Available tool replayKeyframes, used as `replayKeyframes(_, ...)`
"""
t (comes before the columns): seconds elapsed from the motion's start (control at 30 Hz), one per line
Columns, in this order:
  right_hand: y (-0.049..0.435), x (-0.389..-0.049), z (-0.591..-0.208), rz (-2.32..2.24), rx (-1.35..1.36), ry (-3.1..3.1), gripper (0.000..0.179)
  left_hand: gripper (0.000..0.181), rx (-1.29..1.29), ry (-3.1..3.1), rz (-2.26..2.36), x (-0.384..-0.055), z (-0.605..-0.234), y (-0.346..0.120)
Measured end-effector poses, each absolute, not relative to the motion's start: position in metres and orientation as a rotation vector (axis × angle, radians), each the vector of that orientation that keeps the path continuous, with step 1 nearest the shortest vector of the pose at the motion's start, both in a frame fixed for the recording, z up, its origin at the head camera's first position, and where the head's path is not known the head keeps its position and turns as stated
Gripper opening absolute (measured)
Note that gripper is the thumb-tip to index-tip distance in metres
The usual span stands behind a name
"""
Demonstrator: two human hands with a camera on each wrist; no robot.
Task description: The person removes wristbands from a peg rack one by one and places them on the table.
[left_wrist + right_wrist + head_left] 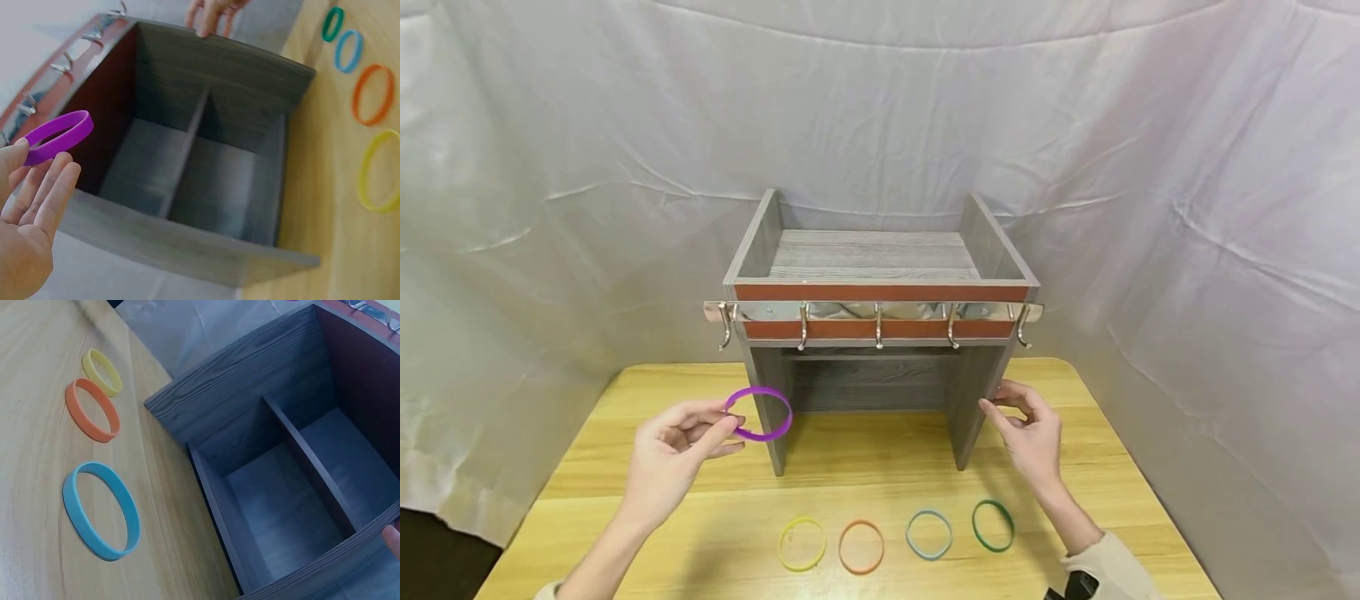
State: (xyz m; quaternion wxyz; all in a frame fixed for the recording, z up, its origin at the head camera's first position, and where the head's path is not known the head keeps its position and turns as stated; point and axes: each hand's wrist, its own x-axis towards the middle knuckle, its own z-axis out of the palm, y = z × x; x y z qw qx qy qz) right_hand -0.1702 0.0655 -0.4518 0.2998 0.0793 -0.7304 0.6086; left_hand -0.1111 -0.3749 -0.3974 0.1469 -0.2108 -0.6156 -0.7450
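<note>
My left hand (666, 458) pinches a purple silicone wristband (789, 417) between thumb and fingers, just left of a grey wooden shelf unit (880, 254). In the left wrist view the purple wristband (78, 132) is raised near the shelf's hook rail. My right hand (1033, 437) grips the front edge of the shelf's right side panel (973, 404), thumb on the edge and fingers bent at its outer side. Only a fingertip of this hand (392, 539) shows in the right wrist view. A metal rail (842, 311) with several double hooks runs across the reddish-brown front.
On the light wood table (737, 525) lie a yellow wristband (781, 546), an orange wristband (841, 547), a light blue wristband (950, 535) and a green wristband (1011, 525), in a row before the shelf. A silvery curtain (880, 108) surrounds the table's back and sides.
</note>
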Motion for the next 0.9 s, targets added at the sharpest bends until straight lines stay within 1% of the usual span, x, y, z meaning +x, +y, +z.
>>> replayKeyframes(0.13,0.064,-0.171,-0.453,1.612,0.230,-1.935,0.030,0.028,-0.530,-1.880,-2.122,-0.108,-0.408,-0.388)
replayKeyframes(0.4,0.065,-0.171,-0.454,1.598,0.230,-1.949,0.030,0.028,-0.468,-2.084,-2.068,-0.097,-0.439,-0.414)
replayKeyframes(0.6,0.066,-0.170,-0.453,1.592,0.241,-1.950,0.030,0.021,-0.346,-2.158,-2.092,-0.088,-0.463,-0.430)
replayKeyframes(0.9,0.067,-0.170,-0.452,1.599,0.241,-1.945,0.030,0.024,-0.102,-2.213,-2.196,-0.072,-0.491,-0.438)
